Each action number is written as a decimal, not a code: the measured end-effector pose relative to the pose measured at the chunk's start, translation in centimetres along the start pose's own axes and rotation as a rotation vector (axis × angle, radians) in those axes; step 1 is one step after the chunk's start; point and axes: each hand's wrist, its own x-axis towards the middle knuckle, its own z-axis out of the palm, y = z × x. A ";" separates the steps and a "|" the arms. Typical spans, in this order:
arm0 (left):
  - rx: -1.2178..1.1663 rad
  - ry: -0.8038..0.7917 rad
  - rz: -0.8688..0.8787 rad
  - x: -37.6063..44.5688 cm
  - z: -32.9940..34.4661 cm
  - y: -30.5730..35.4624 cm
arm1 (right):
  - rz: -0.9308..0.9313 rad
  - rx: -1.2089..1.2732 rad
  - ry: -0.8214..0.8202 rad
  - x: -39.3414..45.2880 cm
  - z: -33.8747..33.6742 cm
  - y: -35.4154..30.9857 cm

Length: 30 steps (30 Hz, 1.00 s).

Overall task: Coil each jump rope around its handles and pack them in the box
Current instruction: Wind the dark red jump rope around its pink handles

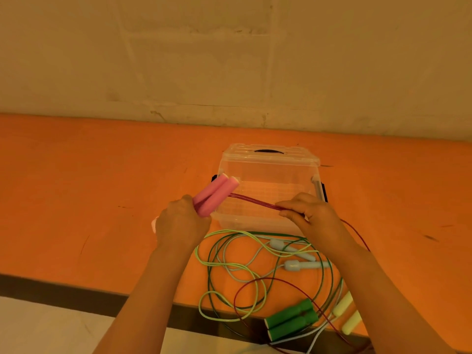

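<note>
1. A clear plastic box (268, 190) stands on the orange bench (102, 200) near the wall; nothing can be seen inside it. Its lid (268, 152), with a dark handle, lies just behind it.
2. The left hand (182, 223) grips the two pink handles (217, 194) side by side, fingers curled round their lower ends, the upper ends tilted toward the box's near left corner.
3. The right hand (309, 213) pinches the dark red rope (255, 201) between thumb and fingers; the strands run taut from the pink handles across the front of the box. The rest of this rope trails past the right wrist and loops down on the bench.
4. In front of the box lie tangled ropes: a dark green one with two green handles (291, 319) at the bench's near edge, a yellow-green one with pale yellow handles (348, 315) beside them, and a pale blue one with pale blue handles (298, 256) nearer the box.
5. Behind the bench rises a worn, patched pale wall (229, 60); a light floor (51, 328) shows below the bench's dark edge.
</note>
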 end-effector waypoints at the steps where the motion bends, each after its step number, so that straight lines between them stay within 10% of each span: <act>1: 0.016 0.002 -0.020 0.1 0.2 0.1 | -0.037 -0.030 0.008 0.0 0.2 -0.2; 9: 0.239 -0.033 -0.070 0.5 1.8 0.2 | -0.204 -0.002 -0.059 -0.3 0.7 -2.4; 19: 0.578 -0.020 0.376 -2.1 5.1 1.3 | -0.297 -0.050 0.087 0.1 -1.4 -2.5; 30: 0.259 0.244 0.854 -4.3 6.3 2.3 | -0.144 0.052 0.057 1.1 -1.1 0.4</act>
